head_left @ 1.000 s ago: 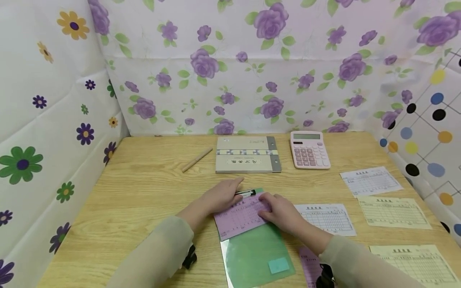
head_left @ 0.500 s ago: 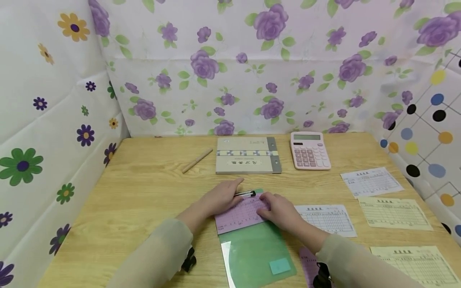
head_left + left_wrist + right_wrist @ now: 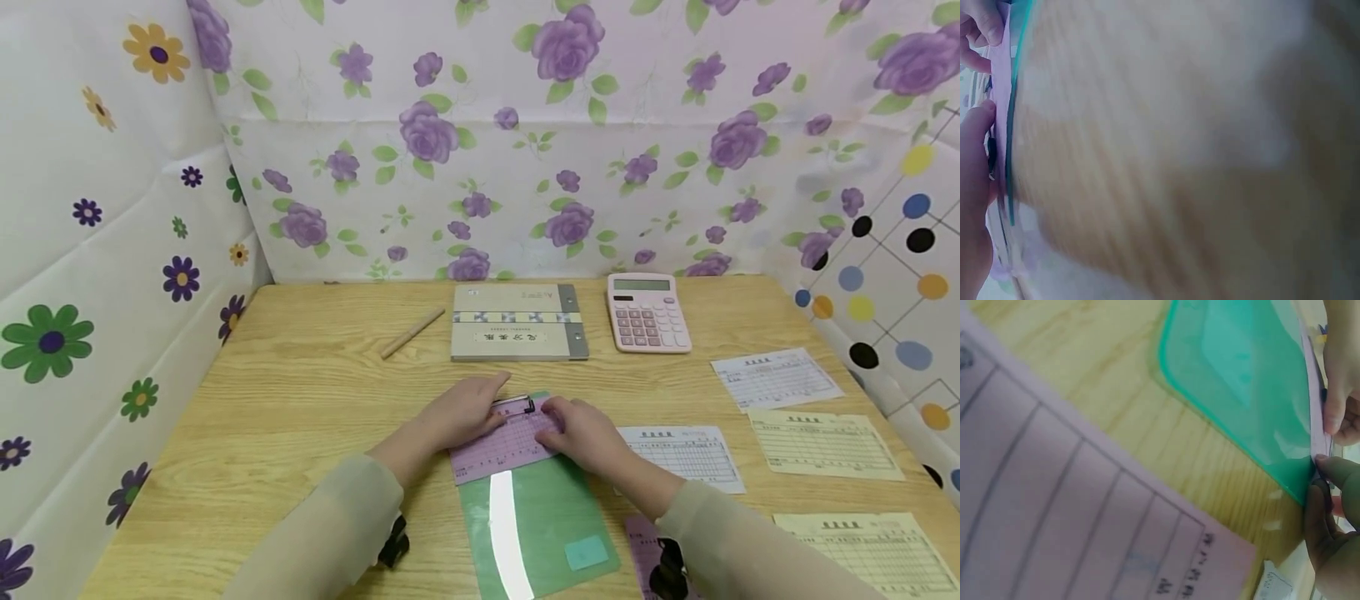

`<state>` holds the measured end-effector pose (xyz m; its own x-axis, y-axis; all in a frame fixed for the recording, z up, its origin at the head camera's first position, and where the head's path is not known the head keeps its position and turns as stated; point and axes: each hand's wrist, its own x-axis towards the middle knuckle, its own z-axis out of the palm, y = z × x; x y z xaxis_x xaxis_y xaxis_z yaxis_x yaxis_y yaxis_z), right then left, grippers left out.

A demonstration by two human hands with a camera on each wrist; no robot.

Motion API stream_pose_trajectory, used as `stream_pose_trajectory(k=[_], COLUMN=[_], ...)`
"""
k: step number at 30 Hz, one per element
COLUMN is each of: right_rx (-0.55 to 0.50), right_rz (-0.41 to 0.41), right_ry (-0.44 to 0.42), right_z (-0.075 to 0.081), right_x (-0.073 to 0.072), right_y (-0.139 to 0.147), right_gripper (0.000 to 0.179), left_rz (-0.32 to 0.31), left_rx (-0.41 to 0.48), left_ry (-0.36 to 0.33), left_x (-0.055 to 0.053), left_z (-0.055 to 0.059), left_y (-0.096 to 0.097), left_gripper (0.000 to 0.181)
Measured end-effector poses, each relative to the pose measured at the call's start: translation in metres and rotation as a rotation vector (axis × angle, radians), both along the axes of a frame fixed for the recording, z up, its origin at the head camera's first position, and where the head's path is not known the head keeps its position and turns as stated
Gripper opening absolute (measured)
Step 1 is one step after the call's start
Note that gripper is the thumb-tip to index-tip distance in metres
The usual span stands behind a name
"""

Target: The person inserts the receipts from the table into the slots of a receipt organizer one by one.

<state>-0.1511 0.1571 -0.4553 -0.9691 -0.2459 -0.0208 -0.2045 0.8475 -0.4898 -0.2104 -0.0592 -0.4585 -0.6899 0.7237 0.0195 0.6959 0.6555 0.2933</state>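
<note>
A translucent green clipboard (image 3: pixel 542 512) with a teal label lies tilted in front of me, its top edge raised from the table. Across its upper part sits a pink printed slip (image 3: pixel 498 450), under a metal clip (image 3: pixel 517 406) with black ends. My left hand (image 3: pixel 467 412) grips the top left of the board, thumb on the slip beside the clip. My right hand (image 3: pixel 588 433) pinches the slip's upper right edge against the board; thumb and forefinger show there in the right wrist view. The left fingers behind the board are hidden.
A second pink slip (image 3: pixel 643 550) lies under my right forearm. White (image 3: pixel 686 458) and yellow slips (image 3: pixel 825 443) are spread at the right. Behind the board stand a ledger book (image 3: pixel 517 342), a pink calculator (image 3: pixel 648 315) and a brown pen (image 3: pixel 412 333).
The pink slip has slid up the clipboard, uncovering more green below. The clip has turned and now lies flatter over the slip's top. Both hands keep nearly the same place.
</note>
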Motion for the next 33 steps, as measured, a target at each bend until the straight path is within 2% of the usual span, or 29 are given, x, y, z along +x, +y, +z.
stream_pose_trajectory(k=[9, 13, 16, 20, 23, 28, 33], right_rx=[-0.029, -0.019, 0.016, 0.055, 0.076, 0.106, 0.106], right_rz=[0.034, 0.055, 0.077, 0.095, 0.069, 0.002, 0.013], right_ry=[-0.113, -0.149, -0.134, -0.101, -0.100, -0.114, -0.152], right_z=[0.010, 0.017, 0.021, 0.021, 0.019, 0.016, 0.015], right_x=[-0.005, -0.007, -0.007, 0.000, 0.007, 0.022, 0.038], right_y=[0.013, 0.036, 0.061, 0.099, 0.126, 0.168, 0.207], right_gripper=[0.043, 0.047, 0.047, 0.044, 0.044, 0.044, 0.049], left_rz=[-0.017, -0.012, -0.004, 0.012, 0.014, -0.007, -0.013], left_rx=[0.000, 0.003, 0.009, 0.026, 0.064, 0.143, 0.161], left_ry=[0.018, 0.007, -0.005, -0.016, -0.020, -0.014, -0.015], left_x=[-0.001, -0.001, 0.000, 0.000, 0.000, 0.000, 0.000], left_z=[-0.004, -0.004, -0.004, -0.005, -0.008, -0.014, -0.017], left_y=[-0.001, -0.002, -0.003, -0.006, -0.008, -0.010, -0.008], left_gripper=[0.067, 0.067, 0.067, 0.064, 0.062, 0.064, 0.063])
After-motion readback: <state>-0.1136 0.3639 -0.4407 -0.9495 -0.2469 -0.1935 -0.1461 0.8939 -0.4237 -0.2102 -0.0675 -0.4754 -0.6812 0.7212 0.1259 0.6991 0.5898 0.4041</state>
